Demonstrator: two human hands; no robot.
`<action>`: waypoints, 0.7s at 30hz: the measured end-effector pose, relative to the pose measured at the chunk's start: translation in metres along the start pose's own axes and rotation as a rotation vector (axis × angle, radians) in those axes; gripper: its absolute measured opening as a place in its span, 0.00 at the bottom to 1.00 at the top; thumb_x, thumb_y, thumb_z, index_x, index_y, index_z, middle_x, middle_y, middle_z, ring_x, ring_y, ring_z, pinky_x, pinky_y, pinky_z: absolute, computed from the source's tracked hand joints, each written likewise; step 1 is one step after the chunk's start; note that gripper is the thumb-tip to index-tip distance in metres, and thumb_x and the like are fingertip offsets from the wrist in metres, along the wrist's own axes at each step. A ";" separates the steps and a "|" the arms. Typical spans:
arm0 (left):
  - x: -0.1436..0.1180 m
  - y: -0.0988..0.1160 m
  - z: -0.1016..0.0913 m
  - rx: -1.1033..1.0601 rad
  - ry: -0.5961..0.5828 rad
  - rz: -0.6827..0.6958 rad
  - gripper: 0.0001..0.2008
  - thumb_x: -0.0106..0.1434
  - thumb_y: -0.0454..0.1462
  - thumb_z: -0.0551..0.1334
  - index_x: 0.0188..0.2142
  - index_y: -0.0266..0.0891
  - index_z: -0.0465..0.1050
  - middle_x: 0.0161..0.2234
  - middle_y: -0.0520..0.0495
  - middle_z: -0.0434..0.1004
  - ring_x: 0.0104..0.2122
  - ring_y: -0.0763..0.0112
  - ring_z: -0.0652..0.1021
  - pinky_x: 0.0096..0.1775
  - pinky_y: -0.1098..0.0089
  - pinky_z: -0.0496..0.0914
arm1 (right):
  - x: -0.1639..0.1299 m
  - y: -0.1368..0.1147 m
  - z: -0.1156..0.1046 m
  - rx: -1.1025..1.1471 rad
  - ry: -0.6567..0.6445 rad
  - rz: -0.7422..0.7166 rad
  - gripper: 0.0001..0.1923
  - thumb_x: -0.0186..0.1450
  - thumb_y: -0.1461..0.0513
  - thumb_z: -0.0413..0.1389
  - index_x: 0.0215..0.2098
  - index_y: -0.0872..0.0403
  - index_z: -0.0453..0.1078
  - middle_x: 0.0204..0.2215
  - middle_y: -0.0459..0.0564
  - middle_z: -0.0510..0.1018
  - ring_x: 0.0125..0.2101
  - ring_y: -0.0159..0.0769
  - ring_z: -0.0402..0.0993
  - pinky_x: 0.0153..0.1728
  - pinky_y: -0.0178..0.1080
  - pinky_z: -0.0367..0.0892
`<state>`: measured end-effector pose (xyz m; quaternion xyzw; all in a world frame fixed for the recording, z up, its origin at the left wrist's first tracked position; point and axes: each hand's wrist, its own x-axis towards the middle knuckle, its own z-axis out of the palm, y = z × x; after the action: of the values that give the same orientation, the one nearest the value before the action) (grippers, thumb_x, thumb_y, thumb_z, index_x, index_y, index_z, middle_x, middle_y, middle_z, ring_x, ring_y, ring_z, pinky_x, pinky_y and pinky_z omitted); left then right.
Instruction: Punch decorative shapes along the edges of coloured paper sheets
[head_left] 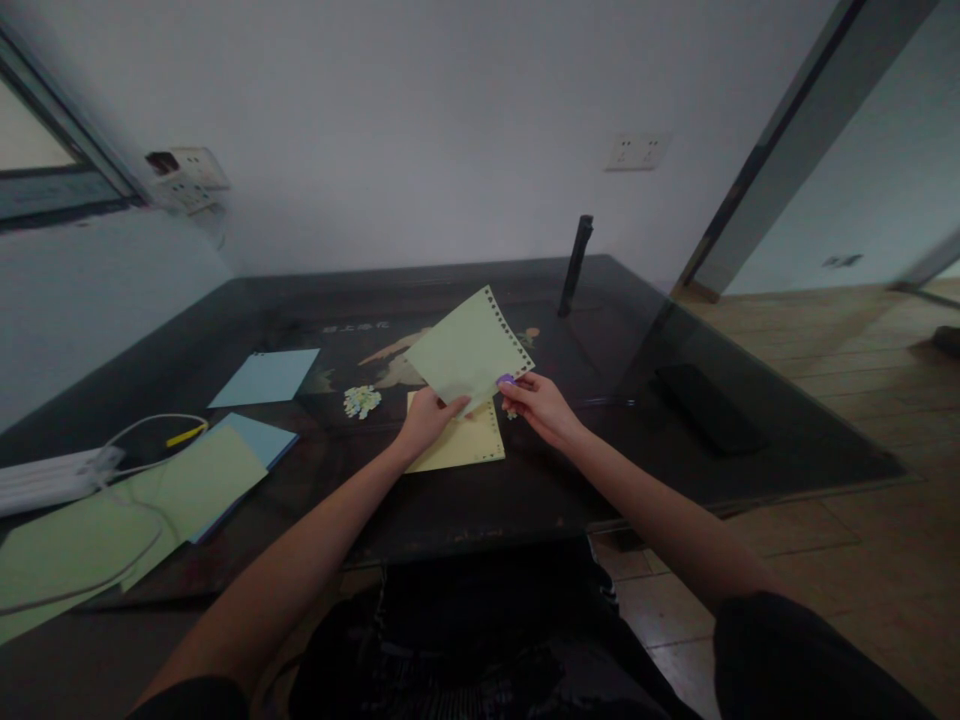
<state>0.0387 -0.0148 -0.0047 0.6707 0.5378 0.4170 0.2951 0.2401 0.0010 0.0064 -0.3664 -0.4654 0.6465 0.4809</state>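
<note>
My left hand (431, 425) pinches the lower corner of a pale green sheet of paper (465, 345), holding it tilted above the table. A row of dark punched holes runs along the sheet's right edge. At that edge's lower end, my right hand (547, 405) is closed on a small purple paper punch (506, 380), partly hidden by the fingers. Beneath my hands lies a yellow sheet (457, 445) with holes along its right side. Left of it is a heap of small paper cut-outs (362, 402); a few more cut-outs (511, 413) show beside my right fingers.
The dark table (480, 520) carries a blue sheet (266, 378) and overlapping green sheets (202, 480) at left, beside a white power strip (52, 482) with a cable. A black upright stick-like object (576, 265) stands behind; a dark flat object (709, 408) lies right.
</note>
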 end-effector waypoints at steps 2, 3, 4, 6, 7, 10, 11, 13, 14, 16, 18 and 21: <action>0.000 -0.001 0.000 -0.011 0.002 -0.001 0.11 0.56 0.40 0.63 0.32 0.32 0.77 0.29 0.44 0.82 0.28 0.66 0.78 0.32 0.70 0.71 | 0.000 0.000 0.000 0.003 -0.003 -0.001 0.16 0.48 0.56 0.68 0.29 0.55 0.70 0.20 0.44 0.72 0.22 0.28 0.67 0.23 0.34 0.61; 0.000 -0.002 0.000 -0.015 0.002 -0.003 0.11 0.56 0.40 0.63 0.32 0.32 0.77 0.29 0.44 0.82 0.28 0.66 0.78 0.32 0.70 0.71 | 0.000 0.000 0.000 0.004 -0.004 -0.003 0.16 0.48 0.56 0.68 0.29 0.55 0.70 0.21 0.44 0.72 0.22 0.28 0.67 0.23 0.34 0.60; 0.001 -0.002 0.001 -0.016 0.001 -0.006 0.11 0.56 0.40 0.63 0.32 0.32 0.77 0.28 0.44 0.82 0.28 0.66 0.78 0.32 0.70 0.71 | 0.000 0.001 0.000 0.005 -0.003 -0.006 0.16 0.48 0.56 0.68 0.29 0.55 0.70 0.20 0.44 0.72 0.22 0.28 0.67 0.23 0.35 0.60; 0.001 -0.003 0.001 -0.015 -0.007 -0.010 0.11 0.56 0.40 0.63 0.31 0.32 0.77 0.27 0.45 0.81 0.27 0.67 0.78 0.32 0.70 0.71 | 0.000 0.001 0.000 0.000 -0.003 -0.011 0.15 0.49 0.56 0.67 0.29 0.55 0.70 0.20 0.45 0.71 0.22 0.28 0.66 0.23 0.35 0.60; 0.001 -0.003 0.001 -0.018 -0.007 -0.008 0.11 0.56 0.40 0.62 0.31 0.32 0.77 0.28 0.44 0.81 0.27 0.67 0.78 0.32 0.70 0.71 | 0.000 0.001 0.000 -0.005 -0.005 -0.014 0.15 0.49 0.56 0.67 0.28 0.55 0.70 0.20 0.45 0.71 0.21 0.28 0.66 0.23 0.35 0.59; 0.000 -0.002 0.000 -0.022 -0.009 0.001 0.11 0.57 0.39 0.62 0.32 0.32 0.77 0.28 0.43 0.81 0.27 0.67 0.78 0.32 0.70 0.71 | 0.000 0.001 0.000 -0.016 -0.014 -0.019 0.15 0.50 0.56 0.67 0.29 0.55 0.70 0.20 0.45 0.71 0.21 0.28 0.65 0.23 0.35 0.59; 0.000 -0.002 0.000 -0.017 -0.009 0.001 0.11 0.57 0.39 0.62 0.32 0.32 0.77 0.29 0.43 0.81 0.27 0.67 0.78 0.32 0.70 0.71 | 0.000 0.001 0.000 -0.015 -0.015 -0.020 0.15 0.50 0.56 0.67 0.29 0.55 0.70 0.20 0.45 0.71 0.21 0.28 0.65 0.23 0.35 0.59; 0.000 -0.001 0.000 -0.004 -0.008 -0.004 0.11 0.57 0.39 0.62 0.32 0.32 0.77 0.28 0.43 0.81 0.27 0.68 0.77 0.32 0.70 0.71 | -0.001 0.000 0.000 -0.007 -0.012 -0.017 0.15 0.49 0.56 0.67 0.29 0.55 0.70 0.20 0.45 0.71 0.21 0.28 0.66 0.23 0.35 0.59; 0.000 -0.001 0.000 -0.001 -0.006 -0.005 0.11 0.57 0.39 0.62 0.32 0.31 0.77 0.28 0.43 0.81 0.26 0.67 0.77 0.32 0.70 0.71 | -0.001 0.000 0.000 -0.003 -0.010 -0.015 0.15 0.49 0.56 0.67 0.29 0.55 0.70 0.20 0.44 0.71 0.21 0.27 0.66 0.23 0.34 0.59; 0.000 -0.002 0.000 -0.003 -0.006 -0.004 0.11 0.57 0.40 0.62 0.32 0.31 0.77 0.28 0.43 0.81 0.26 0.67 0.77 0.33 0.69 0.71 | -0.001 0.000 0.000 0.002 -0.005 -0.014 0.16 0.49 0.56 0.67 0.29 0.55 0.70 0.20 0.44 0.71 0.22 0.27 0.66 0.23 0.34 0.60; 0.000 -0.003 0.001 -0.008 -0.006 0.001 0.12 0.57 0.40 0.62 0.32 0.31 0.77 0.28 0.43 0.81 0.27 0.67 0.78 0.33 0.69 0.71 | -0.001 0.000 0.000 0.003 -0.002 -0.014 0.16 0.48 0.56 0.68 0.29 0.55 0.70 0.20 0.44 0.72 0.22 0.27 0.67 0.23 0.34 0.60; 0.000 -0.003 0.001 -0.020 -0.006 0.009 0.12 0.57 0.40 0.62 0.32 0.31 0.77 0.27 0.43 0.81 0.27 0.67 0.77 0.33 0.69 0.71 | 0.000 0.000 0.000 0.007 -0.004 -0.013 0.16 0.48 0.56 0.68 0.29 0.55 0.70 0.20 0.44 0.72 0.21 0.27 0.66 0.22 0.33 0.60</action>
<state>0.0382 -0.0139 -0.0075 0.6713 0.5297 0.4217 0.3015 0.2400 0.0008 0.0061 -0.3604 -0.4664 0.6458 0.4853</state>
